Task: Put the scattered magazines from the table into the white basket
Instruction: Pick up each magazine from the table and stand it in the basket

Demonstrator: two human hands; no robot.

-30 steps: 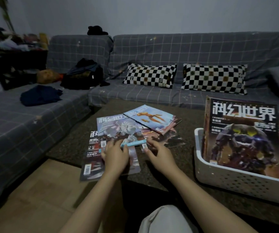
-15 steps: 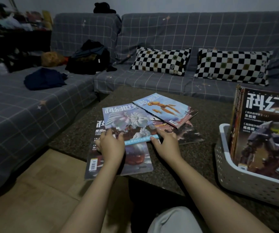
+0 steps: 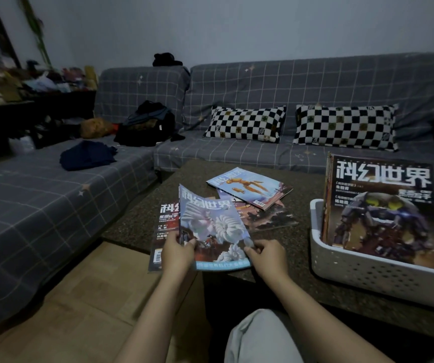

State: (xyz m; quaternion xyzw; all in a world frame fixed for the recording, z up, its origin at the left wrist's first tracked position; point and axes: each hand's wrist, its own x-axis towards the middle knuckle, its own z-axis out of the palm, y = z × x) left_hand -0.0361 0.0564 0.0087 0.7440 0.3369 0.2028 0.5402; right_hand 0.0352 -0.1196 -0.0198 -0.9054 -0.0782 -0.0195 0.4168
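Biggest risk from here imo: that magazine with the white shell-creature cover (image 3: pixel 212 226) is floppy and only pinched along its near edge, so the far end could sag or fold on the way over, then catch on the white basket (image 3: pixel 367 273) rim instead of sliding in. The basket already has a robot-cover magazine (image 3: pixel 378 205) standing upright and leaning in it, with more behind, so a careless drop could knock those forward or leave the new one jammed at an angle. Dim light doesn't help either.

Left hand (image 3: pixel 178 251) grips the near-left corner, thumb on top. Right hand (image 3: pixel 267 254) pinches the near-right corner. So the hands are apart, both clamped on the same magazine, which tilts up off the worktop (image 3: pixel 299 184) with its far edge raised toward 12 o'clock from the hands.

Basket sits at about 3 o'clock from the hands, well apart. Still on the worktop: a dark-cover magazine (image 3: pixel 165 224) under the lifted one at roughly 11, a blue-cover magazine with an orange figure (image 3: pixel 250 187) at about 1, and another one (image 3: pixel 268 218) partly beneath that.
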